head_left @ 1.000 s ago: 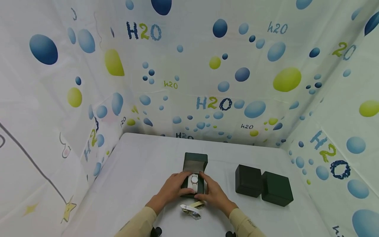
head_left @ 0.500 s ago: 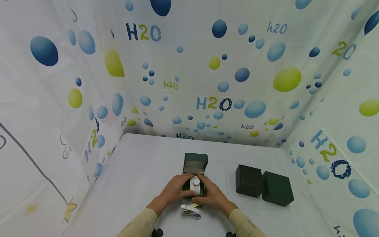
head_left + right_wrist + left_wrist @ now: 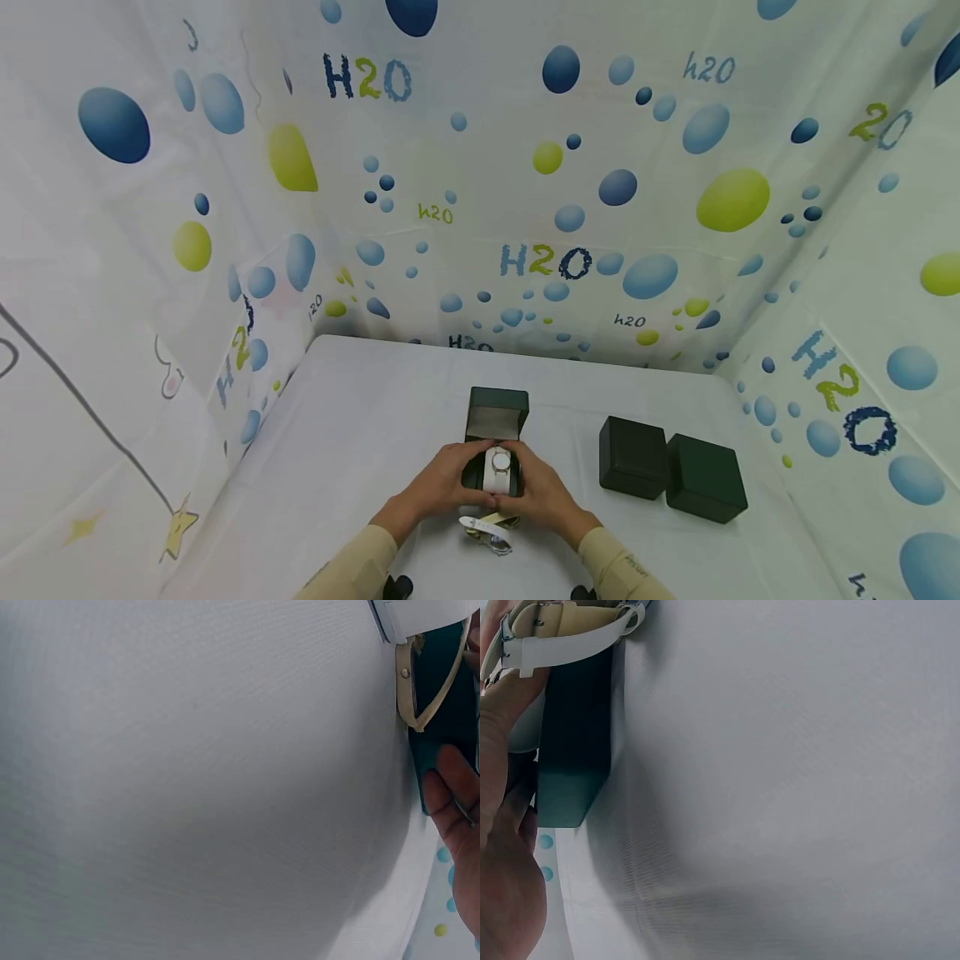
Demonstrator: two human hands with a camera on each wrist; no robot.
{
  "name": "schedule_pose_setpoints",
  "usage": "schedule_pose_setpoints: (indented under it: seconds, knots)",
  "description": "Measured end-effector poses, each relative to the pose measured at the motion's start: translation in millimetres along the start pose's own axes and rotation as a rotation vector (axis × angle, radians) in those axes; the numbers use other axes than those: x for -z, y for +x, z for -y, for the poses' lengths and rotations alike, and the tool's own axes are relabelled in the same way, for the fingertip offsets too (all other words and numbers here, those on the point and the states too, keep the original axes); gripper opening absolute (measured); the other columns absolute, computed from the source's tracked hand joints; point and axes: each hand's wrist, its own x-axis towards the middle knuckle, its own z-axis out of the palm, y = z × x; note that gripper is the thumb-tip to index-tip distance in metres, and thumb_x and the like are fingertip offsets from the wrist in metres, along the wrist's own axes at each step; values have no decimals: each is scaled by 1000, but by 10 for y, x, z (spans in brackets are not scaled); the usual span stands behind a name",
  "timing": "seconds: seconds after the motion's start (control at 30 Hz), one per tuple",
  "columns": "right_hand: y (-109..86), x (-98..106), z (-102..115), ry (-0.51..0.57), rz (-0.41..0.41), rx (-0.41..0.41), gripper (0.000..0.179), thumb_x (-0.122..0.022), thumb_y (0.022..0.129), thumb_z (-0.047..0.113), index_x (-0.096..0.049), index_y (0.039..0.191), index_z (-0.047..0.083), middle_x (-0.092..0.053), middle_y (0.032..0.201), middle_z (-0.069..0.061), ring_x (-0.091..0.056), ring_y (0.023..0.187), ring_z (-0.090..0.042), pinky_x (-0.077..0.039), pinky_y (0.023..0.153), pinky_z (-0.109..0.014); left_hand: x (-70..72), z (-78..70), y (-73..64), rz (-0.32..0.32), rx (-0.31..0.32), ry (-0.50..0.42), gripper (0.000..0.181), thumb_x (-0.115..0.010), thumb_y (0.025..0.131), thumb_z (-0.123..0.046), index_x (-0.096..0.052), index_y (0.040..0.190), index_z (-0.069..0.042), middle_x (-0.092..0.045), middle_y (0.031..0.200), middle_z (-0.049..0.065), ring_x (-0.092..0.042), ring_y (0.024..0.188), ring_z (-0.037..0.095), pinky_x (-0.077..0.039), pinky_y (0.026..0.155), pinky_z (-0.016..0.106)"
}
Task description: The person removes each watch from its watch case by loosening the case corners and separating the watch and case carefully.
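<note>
In the head view a wristwatch (image 3: 500, 463) with a white strap and round white dial sits over an open dark green box (image 3: 498, 409). My left hand (image 3: 444, 482) grips it from the left and my right hand (image 3: 542, 490) from the right, fingertips at the top, thumbs close together at the bottom. The box's lid stands up behind them. Just in front lie watches with white and beige straps (image 3: 487, 530). In the left wrist view my thumb overlaps the box wall (image 3: 576, 750); the right wrist view shows fingers (image 3: 450, 769) against the box side.
Two closed boxes, one black (image 3: 632, 457) and one dark green (image 3: 705, 477), stand side by side to the right. The white tabletop (image 3: 360, 417) meets a curtain (image 3: 480, 167) printed with bubbles at the back and sides.
Both hands have shifted the wristwatch slightly to the right and toward me, and the thumbs have drawn together below it. The boxes and the watches in front have not moved.
</note>
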Motion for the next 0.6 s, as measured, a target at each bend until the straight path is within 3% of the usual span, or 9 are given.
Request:
schedule_pose_setpoints:
  seconds: [0.2,0.43,0.6]
  knots:
    - [27,1,67,-115,12,83,87,-82,86,34,-36,158,19,-57,147,1,-63,112,-11,-57,92,-37,17,11,23,23,13,11,88,-87,80,-52,-52,153,-20,-63,144,-7,-61,131,15,-50,112,41]
    - [43,10,70,-60,30,73,83,-81,86,28,-36,155,36,-58,141,7,-61,106,-9,-55,88,-31,24,15,22,20,9,-8,81,-87,83,-47,-54,152,-22,-65,140,-9,-63,126,12,-52,110,40]
    - [31,18,48,-46,57,80,79,-75,90,28,-33,156,34,-55,143,7,-60,108,-10,-54,89,-31,31,25,31,22,16,-10,82,-88,80,-49,-55,151,-26,-66,138,-11,-64,124,11,-53,108,39]
